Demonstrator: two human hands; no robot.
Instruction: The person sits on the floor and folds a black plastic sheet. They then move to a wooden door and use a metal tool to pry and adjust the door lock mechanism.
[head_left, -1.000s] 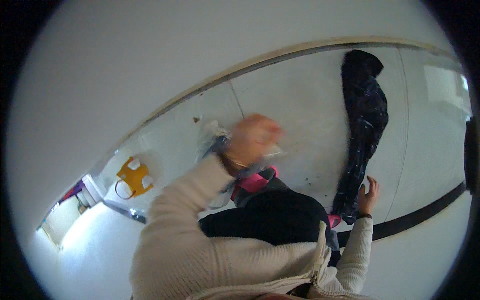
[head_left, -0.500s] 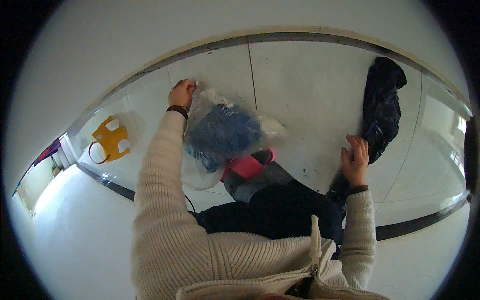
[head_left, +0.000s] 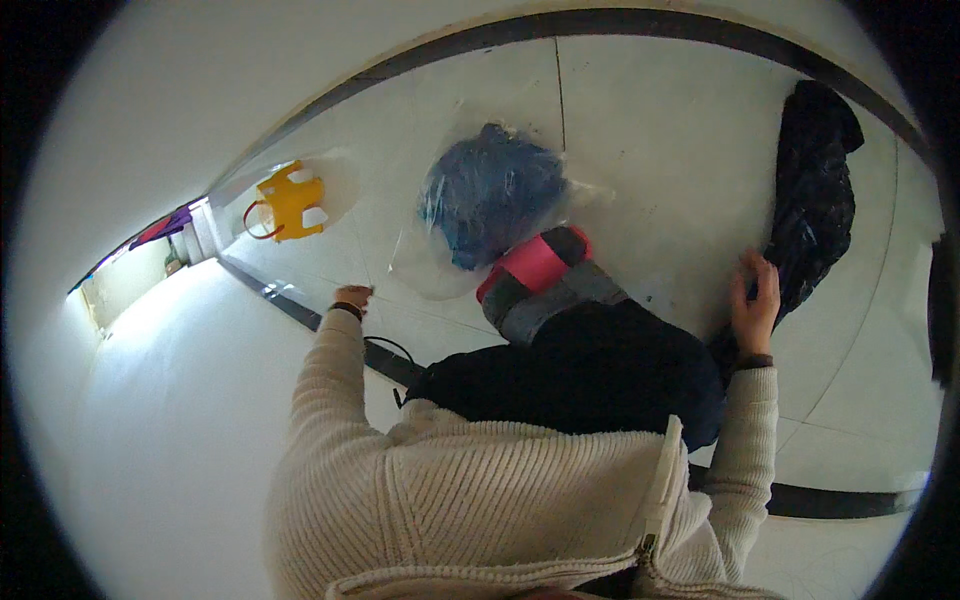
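A clear plastic bag with a crumpled blue thing (head_left: 495,190) inside lies on the floor, just beyond my feet in pink and grey footwear (head_left: 540,265). My left hand (head_left: 353,296) is off to the left of the bag, apart from it, fingers curled in and nothing visible in them. Over on the right, a long black plastic bag (head_left: 815,190) lies crumpled. My right hand (head_left: 757,305) is beside its near end, fingers stretched and thumb apart; I cannot tell whether it touches the plastic.
A yellow cut-out piece with a red loop handle (head_left: 292,203) lies at the far left. A dark skirting band (head_left: 640,24) edges the pale tiled floor (head_left: 670,130) along the wall. A thin black cord (head_left: 390,345) curves beside my leg.
My left hand has let go of the clear bag's edge and pulled back toward me. My right hand stays near the black bag, and the whole view has shifted.
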